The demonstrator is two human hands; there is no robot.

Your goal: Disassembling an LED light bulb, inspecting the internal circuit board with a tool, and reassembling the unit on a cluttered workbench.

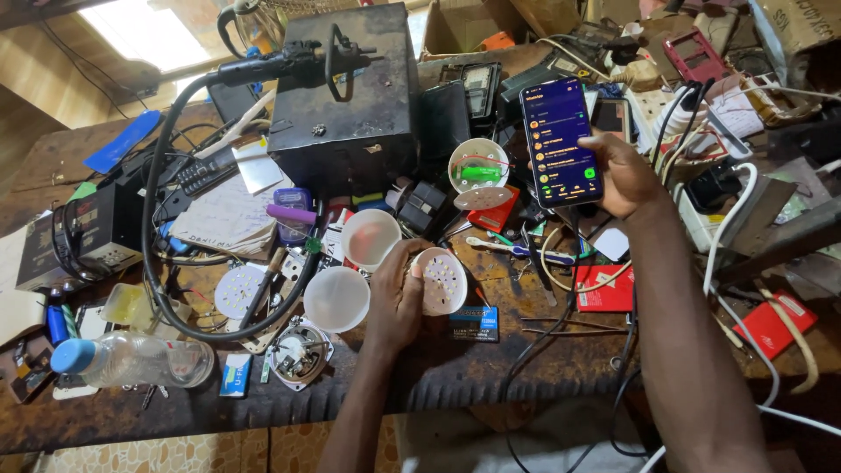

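My left hand (399, 293) grips a round white lamp part with a dotted LED disc (441, 280), held just above the cluttered wooden workbench (491, 368). My right hand (624, 175) holds up a smartphone (558, 140) with a lit dark screen showing a list. Beside the left hand lie a white dome cover (336, 299) and a white cup-shaped lamp shell (370, 238). Another open lamp base with a green part inside (478, 168) sits behind them.
A black metal box (350, 96) with a thick black hose (158, 254) stands at the back. A plastic bottle (131, 359) lies at front left. Cables (727, 236), red flat packs (604, 289), a toothbrush (517, 250) and circuit parts crowd the bench.
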